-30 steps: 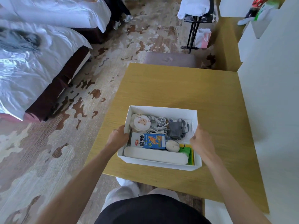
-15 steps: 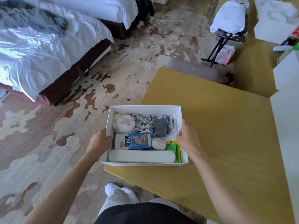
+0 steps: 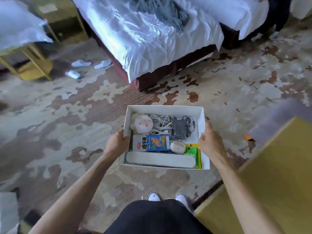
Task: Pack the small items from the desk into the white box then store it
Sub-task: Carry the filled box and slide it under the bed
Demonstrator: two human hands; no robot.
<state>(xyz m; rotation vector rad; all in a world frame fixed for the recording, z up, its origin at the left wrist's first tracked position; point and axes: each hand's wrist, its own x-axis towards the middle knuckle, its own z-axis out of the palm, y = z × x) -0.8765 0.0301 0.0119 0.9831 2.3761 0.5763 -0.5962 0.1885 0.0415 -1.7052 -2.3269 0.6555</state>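
The white box (image 3: 164,108) hangs in the air over the carpet, held level between both hands. My left hand (image 3: 117,142) grips its left wall and my right hand (image 3: 211,142) grips its right wall. Inside lie a round cartoon-face item (image 3: 142,123), coiled white cables (image 3: 161,124), a dark grey charger (image 3: 181,128), a blue snack packet (image 3: 152,143), a small white oval case (image 3: 177,146), a green packet (image 3: 192,150) and a long white case (image 3: 160,160). The yellow desk (image 3: 270,183) is at the lower right, apart from the box.
A bed with white sheets (image 3: 152,39) stands ahead, with a grey blanket (image 3: 162,12) on it. White slippers (image 3: 81,63) lie on the patterned carpet at the left, near a yellow side table (image 3: 35,70). My feet (image 3: 167,197) stand below the box.
The box has left the desk and now hangs over the carpet. The view has swung left, so the desk has slid to the right edge and the bed is straight ahead.
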